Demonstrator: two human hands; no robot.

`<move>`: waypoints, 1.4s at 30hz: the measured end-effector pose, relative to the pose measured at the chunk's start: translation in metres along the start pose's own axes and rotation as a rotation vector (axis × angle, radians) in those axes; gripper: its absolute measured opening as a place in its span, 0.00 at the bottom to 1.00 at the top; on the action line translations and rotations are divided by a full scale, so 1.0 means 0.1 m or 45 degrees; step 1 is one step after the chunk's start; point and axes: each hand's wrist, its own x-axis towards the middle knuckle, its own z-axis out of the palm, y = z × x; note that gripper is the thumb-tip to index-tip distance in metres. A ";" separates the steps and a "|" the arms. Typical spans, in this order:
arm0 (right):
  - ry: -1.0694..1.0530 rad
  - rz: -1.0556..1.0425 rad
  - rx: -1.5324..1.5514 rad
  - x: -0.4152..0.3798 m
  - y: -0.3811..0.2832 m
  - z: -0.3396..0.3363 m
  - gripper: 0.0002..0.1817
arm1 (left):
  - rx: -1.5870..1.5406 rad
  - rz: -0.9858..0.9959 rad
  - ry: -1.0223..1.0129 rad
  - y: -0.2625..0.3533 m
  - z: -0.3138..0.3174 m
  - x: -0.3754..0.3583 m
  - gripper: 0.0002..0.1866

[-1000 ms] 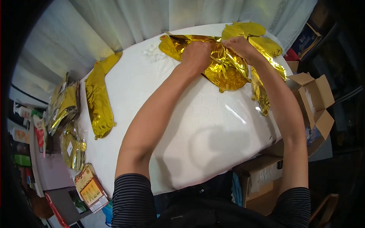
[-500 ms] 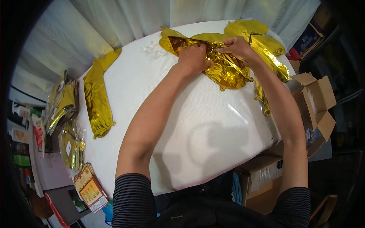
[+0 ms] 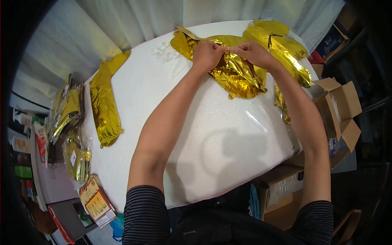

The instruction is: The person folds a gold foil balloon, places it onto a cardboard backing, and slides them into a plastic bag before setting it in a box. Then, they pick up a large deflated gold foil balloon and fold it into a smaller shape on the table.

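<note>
Crinkled, mirror-bright gold foil (image 3: 241, 83), rumpled and rounded below with small tabs, lies at the far side of the table (image 3: 139, 81). The left hand (image 3: 207, 54) and right hand (image 3: 255, 54), fingertips nearly meeting, pinch it near its upper edge, hiding part of that edge. The table's white cover is faintly hexagon-patterned; a pale, pleated curtain (image 3: 147, 16) hangs behind. Flat gold pieces (image 3: 288, 45) lie to the right, partly behind the right forearm (image 3: 300, 106); a long bent piece (image 3: 105, 102) lies left. Glossy packs (image 3: 67, 108) and printed cards (image 3: 98, 206) line the left edge; an open carton (image 3: 349, 100) stands off the right.
</note>
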 end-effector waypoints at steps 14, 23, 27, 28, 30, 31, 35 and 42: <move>1.223 0.449 0.334 0.54 0.67 -0.38 0.23 | 0.199 -0.065 -0.060 0.17 -0.11 -0.18 0.13; 0.547 0.339 0.355 0.16 0.21 -0.20 0.15 | 0.644 1.008 0.317 0.47 0.04 -0.26 0.13; 0.482 0.193 0.538 0.15 0.23 -0.13 0.16 | 0.748 0.711 -0.061 0.49 0.02 0.00 0.17; 0.463 0.235 0.446 0.20 0.29 -0.18 0.16 | 0.745 0.716 -0.061 0.46 0.02 0.03 0.17; 0.445 0.279 0.356 0.23 0.36 -0.31 0.16 | 1.021 0.309 -0.333 0.37 -0.06 0.09 0.23; 0.503 0.303 0.301 0.24 0.33 -0.41 0.15 | 1.070 0.232 -0.353 0.27 -0.07 0.08 0.35; 0.728 0.330 0.372 0.47 0.42 -0.81 0.14 | 0.892 -0.013 -0.563 0.05 -0.10 0.08 0.45; 0.948 0.221 0.813 0.84 0.60 -1.84 0.12 | 0.882 0.041 -0.579 -0.11 -0.08 0.12 0.38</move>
